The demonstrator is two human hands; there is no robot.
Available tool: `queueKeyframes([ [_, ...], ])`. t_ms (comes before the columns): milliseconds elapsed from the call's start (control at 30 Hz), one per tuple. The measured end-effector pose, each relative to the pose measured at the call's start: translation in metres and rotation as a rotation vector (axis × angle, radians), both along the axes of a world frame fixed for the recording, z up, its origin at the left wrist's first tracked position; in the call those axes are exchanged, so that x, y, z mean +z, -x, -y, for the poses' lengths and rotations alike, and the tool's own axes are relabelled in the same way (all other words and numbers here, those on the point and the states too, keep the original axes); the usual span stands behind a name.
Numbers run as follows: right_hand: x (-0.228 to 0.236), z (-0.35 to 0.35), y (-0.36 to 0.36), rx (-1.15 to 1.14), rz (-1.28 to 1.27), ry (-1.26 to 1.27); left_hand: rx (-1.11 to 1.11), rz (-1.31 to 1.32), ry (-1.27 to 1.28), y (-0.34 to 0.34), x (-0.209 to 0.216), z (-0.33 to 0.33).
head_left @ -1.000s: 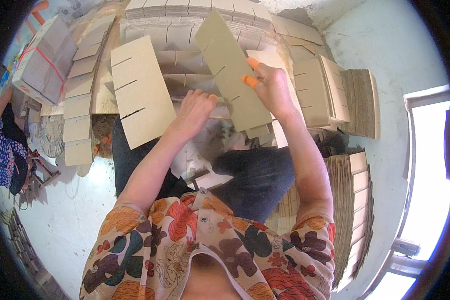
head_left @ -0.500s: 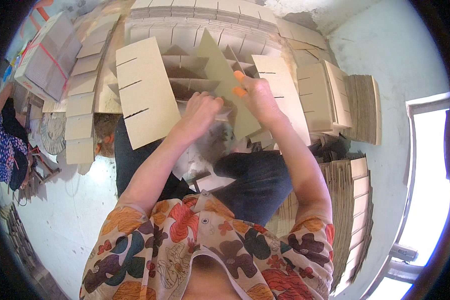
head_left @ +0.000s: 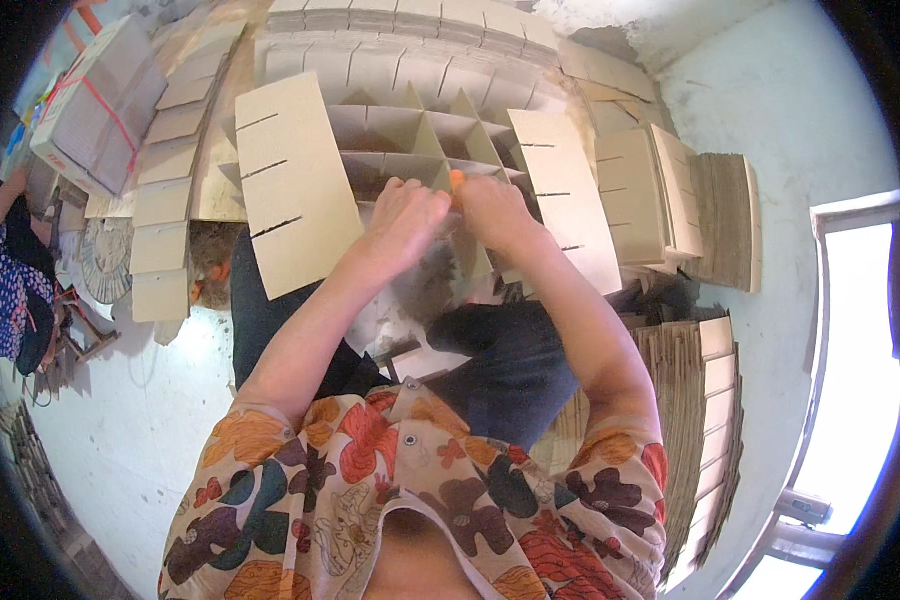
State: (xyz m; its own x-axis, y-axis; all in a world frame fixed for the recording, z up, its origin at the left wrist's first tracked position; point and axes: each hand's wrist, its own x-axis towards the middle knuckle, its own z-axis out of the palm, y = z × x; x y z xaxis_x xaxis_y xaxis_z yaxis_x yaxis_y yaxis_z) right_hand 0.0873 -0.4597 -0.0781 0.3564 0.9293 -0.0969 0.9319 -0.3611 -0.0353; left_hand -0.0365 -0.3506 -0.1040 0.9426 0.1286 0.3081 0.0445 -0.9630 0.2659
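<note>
In front of me stands a partly interlocked cardboard divider grid [head_left: 390, 128], its strips crossing to form open cells. My left hand [head_left: 406, 218] is closed at the grid's near edge, pinching a cardboard strip; its fingertips are partly hidden. Close beside it, my right hand [head_left: 498, 212], with orange finger covers, is closed on the upright cross strip [head_left: 429, 140] that now sits down among the others. A slotted cardboard panel [head_left: 295, 185] leans at the grid's left side. Another slotted panel [head_left: 566, 195] stands at its right side.
Long stacks of slotted cardboard [head_left: 400, 60] lie behind the grid. More piles stand at right [head_left: 725, 220] and lower right [head_left: 680, 400]. Overlapping slotted sheets [head_left: 162, 210] and a strapped carton [head_left: 100, 110] are at left. Another person's patterned clothing [head_left: 15, 280] shows at the far left.
My right hand has moved left and down with the cross strip, which went from standing high and tilted to sitting lower within the grid. My left hand stayed nearly in place.
</note>
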Motion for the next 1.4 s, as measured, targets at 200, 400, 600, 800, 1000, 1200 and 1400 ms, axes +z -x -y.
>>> queueKeyframes([
  [200, 0.019, -0.006, 0.02, -0.106, 0.009, -0.354, 0.131, 0.457, 0.13, 0.022, 0.019, -0.013],
  [400, -0.021, -0.028, 0.108, -0.195, -0.474, -0.422, 0.364, 0.837, 0.206, 0.067, 0.051, -0.059],
  [600, -0.006, -0.046, 0.123, -0.463, -1.337, -0.512, 0.529, 0.78, 0.327, 0.09, 0.053, -0.076],
  [800, 0.034, 0.01, 0.09, -0.361, -0.848, -0.838, 0.339, 0.634, 0.393, 0.091, 0.031, -0.071],
  [1000, 0.057, 0.045, 0.077, -0.399, -0.492, -0.62, 0.131, 0.258, 0.184, 0.075, 0.003, -0.06],
  [1200, 0.043, 0.04, 0.073, -0.219, -0.471, -0.63, 0.054, 0.217, 0.191, 0.061, -0.036, -0.061],
  [1400, 0.041, 0.035, 0.074, -0.21, -0.422, -0.663, 0.059, 0.291, 0.149, 0.055, -0.043, -0.062],
])
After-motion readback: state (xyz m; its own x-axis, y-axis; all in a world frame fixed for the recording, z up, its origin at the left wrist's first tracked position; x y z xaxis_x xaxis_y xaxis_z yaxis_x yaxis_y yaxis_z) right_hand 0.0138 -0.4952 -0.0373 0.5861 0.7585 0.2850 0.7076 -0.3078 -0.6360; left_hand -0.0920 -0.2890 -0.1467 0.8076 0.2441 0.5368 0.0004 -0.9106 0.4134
